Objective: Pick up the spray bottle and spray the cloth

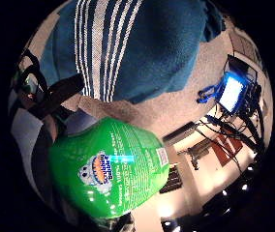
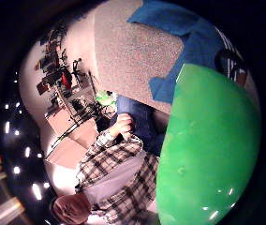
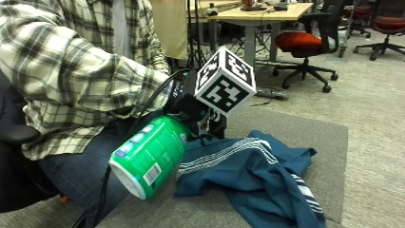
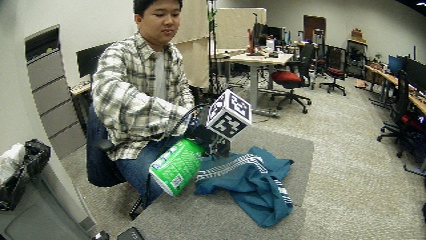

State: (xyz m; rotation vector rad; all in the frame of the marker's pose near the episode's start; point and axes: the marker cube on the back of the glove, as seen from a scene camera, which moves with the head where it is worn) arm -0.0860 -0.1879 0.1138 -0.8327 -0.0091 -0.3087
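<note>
1. Tilting base-down toward you, the green spray bottle (image 3: 152,156) hangs off the near-left edge of the table (image 3: 323,142), lifted clear of it, its base pointing to about 7 o'clock in the outside view and its head up near 1 o'clock behind the glove.
2. Your gloved right hand (image 3: 190,111) is at the bottle's neck, but the fingers are hidden, so I cannot tell how they close on it; it looks carried from the top.
3. Expect a rigid, smooth plastic body, likely slippery on the label, with liquid weight low in the wide base; taking it at the narrow neck under the trigger suits it best.
4. The blue striped cloth (image 3: 265,171) lies rumpled on the table at about 4 o'clock from the bottle, soft and limp, just beside it.
</note>
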